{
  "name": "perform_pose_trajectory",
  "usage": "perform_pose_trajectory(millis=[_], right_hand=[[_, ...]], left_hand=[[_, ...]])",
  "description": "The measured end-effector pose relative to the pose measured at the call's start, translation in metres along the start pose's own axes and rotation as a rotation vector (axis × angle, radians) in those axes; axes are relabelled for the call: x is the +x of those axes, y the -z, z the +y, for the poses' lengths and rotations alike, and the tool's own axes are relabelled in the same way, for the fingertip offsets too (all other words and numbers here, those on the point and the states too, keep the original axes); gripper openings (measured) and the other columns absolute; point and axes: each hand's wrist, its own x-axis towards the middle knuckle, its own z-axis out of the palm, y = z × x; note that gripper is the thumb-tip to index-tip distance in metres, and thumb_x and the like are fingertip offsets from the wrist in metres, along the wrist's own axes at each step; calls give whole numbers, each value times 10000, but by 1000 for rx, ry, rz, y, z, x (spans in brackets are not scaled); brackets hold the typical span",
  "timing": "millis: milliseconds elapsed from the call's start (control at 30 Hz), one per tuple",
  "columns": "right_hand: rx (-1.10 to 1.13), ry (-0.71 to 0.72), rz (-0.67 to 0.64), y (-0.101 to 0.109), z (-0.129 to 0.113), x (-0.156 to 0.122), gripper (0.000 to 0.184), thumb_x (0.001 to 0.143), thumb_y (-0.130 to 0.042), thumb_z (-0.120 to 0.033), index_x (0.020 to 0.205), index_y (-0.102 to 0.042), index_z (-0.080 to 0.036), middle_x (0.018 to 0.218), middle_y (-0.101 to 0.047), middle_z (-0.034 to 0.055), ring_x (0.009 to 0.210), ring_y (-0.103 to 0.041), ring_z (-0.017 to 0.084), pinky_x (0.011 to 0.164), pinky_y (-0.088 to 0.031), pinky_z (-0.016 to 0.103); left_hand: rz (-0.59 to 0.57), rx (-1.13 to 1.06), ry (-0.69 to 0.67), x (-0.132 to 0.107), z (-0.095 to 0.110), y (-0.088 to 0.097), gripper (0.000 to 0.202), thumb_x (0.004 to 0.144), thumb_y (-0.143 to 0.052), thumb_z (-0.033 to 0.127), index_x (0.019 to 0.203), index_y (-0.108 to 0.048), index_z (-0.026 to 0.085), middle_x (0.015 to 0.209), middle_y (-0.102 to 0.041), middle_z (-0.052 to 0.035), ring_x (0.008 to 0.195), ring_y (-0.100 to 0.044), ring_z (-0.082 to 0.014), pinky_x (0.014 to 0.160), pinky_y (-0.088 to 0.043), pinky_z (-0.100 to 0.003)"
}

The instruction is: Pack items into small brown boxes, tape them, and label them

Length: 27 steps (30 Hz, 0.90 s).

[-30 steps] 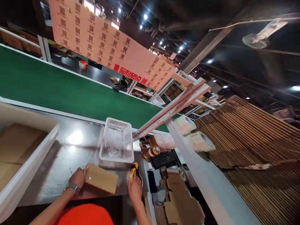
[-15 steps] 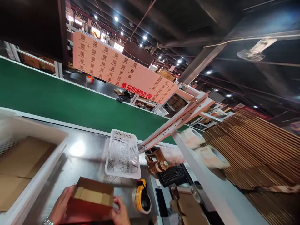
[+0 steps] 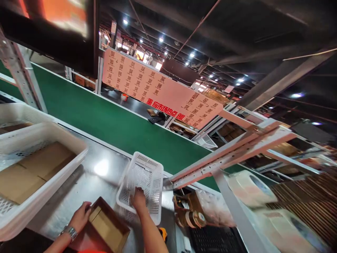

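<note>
My left hand [image 3: 81,216], with a metal watch on its wrist, is closed on the left rim of an open cardboard box [image 3: 106,228]. The box is tilted on the metal table and its brown inside shows. Over to the right, my right hand [image 3: 139,200] reaches into a white perforated basket [image 3: 157,188]. Its fingers are bent and together against clear plastic packaging [image 3: 140,175]. What they hold, if anything, is hidden.
A large white crate [image 3: 71,165] with flat cardboard [image 3: 42,167] stands at left. Behind runs a green conveyor belt [image 3: 110,116]. At right are a metal post [image 3: 223,156], tape rolls [image 3: 251,188], a keyboard [image 3: 214,239] and a partly hidden yellow tape dispenser [image 3: 163,232].
My right hand has let go of the box and moved up into the white basket. The box has turned in my left hand. The view has shifted left, with the crate showing more fully.
</note>
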Motion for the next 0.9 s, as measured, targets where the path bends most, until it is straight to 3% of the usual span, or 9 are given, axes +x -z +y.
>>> perform_pose_trajectory(millis=[133, 233, 367, 433, 533, 700, 800, 867, 900], right_hand=[[139, -7, -20, 21, 21, 26, 261, 1004, -612, -220, 996, -864, -153, 1237, -909, 276, 1285, -849, 428, 1139, -609, 491], [314, 12, -2, 47, 42, 35, 287, 1028, -615, -434, 912, -770, -222, 1061, -901, 168, 1081, -851, 339, 992, -616, 402], [598, 70, -19, 56, 48, 17, 544, 909, -689, -809, 801, -626, -280, 817, -757, 45, 811, -693, 256, 809, -562, 371], [819, 155, -111, 46, 39, -5, 613, 810, -814, -864, 783, -642, -277, 774, -699, 3, 778, -623, 227, 801, -540, 364], [993, 350, -325, 27, 25, -40, 626, 741, -975, -830, 777, -713, -262, 824, -711, -6, 822, -619, 214, 835, -533, 350], [1016, 490, -531, 26, 33, -44, 685, 661, -1089, -798, 696, -681, -249, 849, -719, -11, 844, -630, 193, 844, -520, 329], [994, 467, -699, 46, 50, 1, 659, 665, -1060, -825, 765, -755, -249, 882, -781, 6, 824, -684, 199, 819, -566, 338], [852, 447, -635, 62, 58, 47, 654, 761, -938, -881, 899, -841, -249, 1023, -870, 65, 908, -787, 254, 838, -639, 371], [731, 422, -517, 69, 60, 72, 637, 869, -837, -864, 1003, -879, -243, 1103, -899, 100, 973, -829, 285, 867, -671, 392]], left_hand=[[141, 11, 5, -12, 3, -4, 375, 792, -700, 530, 1080, -731, 291, 1261, -936, -185, 1320, -897, -442, 1204, -718, -556], [207, -22, -55, -27, 26, -8, 585, 807, -700, 697, 1171, -796, 249, 1365, -906, -232, 1375, -860, -475, 1277, -673, -623], [-45, -118, -126, -46, 103, -35, 616, 927, -688, 759, 1262, -859, 271, 1354, -921, -159, 1281, -884, -395, 1198, -715, -539], [-164, -149, -158, -50, 144, -53, 607, 971, -691, 718, 1338, -877, 272, 1432, -896, -167, 1296, -872, -372, 1136, -730, -482], [-154, -134, -200, -51, 183, -72, 586, 955, -744, 674, 1325, -905, 249, 1494, -863, -205, 1346, -839, -387, 1118, -720, -466], [33, -84, -209, -58, 186, -68, 751, 996, -540, 925, 866, -896, 277, 1074, -910, -151, 1057, -847, -375, 1039, -714, -498], [225, -89, -109, -67, 175, -52, 876, 896, -524, 1093, 813, -880, 297, 1058, -910, -122, 1062, -854, -375, 1053, -716, -478], [343, -85, -49, -73, 170, -41, 944, 815, -509, 1179, 799, -879, 311, 1098, -917, -104, 1089, -861, -371, 1039, -727, -453], [401, -73, -23, -76, 169, -35, 976, 775, -495, 1213, 788, -880, 317, 1101, -916, -97, 1089, -863, -370, 1022, -734, -448]])
